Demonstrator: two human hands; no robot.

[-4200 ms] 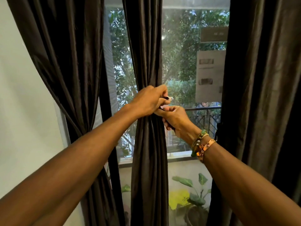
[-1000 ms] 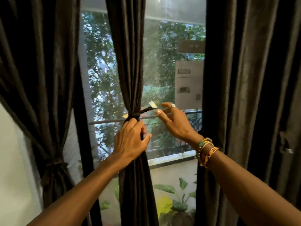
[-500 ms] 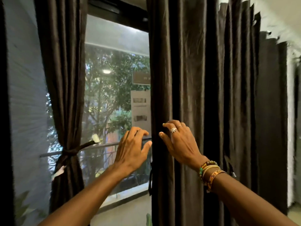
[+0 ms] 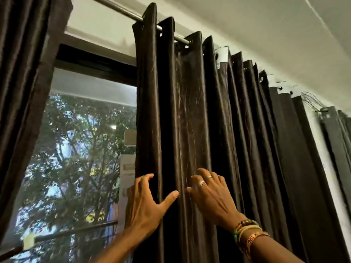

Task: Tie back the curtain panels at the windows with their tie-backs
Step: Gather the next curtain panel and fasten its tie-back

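Observation:
A dark brown curtain panel hangs loose in pleats from a metal rod on the right of the window. My left hand grips the panel's left edge, fingers behind the fold and thumb across the front. My right hand, with rings and wrist bands, rests its bent fingers on the pleats just to the right. A pale-tipped tie-back end pokes out at the bottom left. No tie-back shows on the panel under my hands.
Another dark curtain panel fills the left edge. Between the panels the window glass shows trees and a railing outside. More dark pleats run along the white wall to the right, under the ceiling.
My view has swung up and right, away from the tied middle panel. Both hands have left that panel and now lie on the loose right panel, the left one taking its edge.

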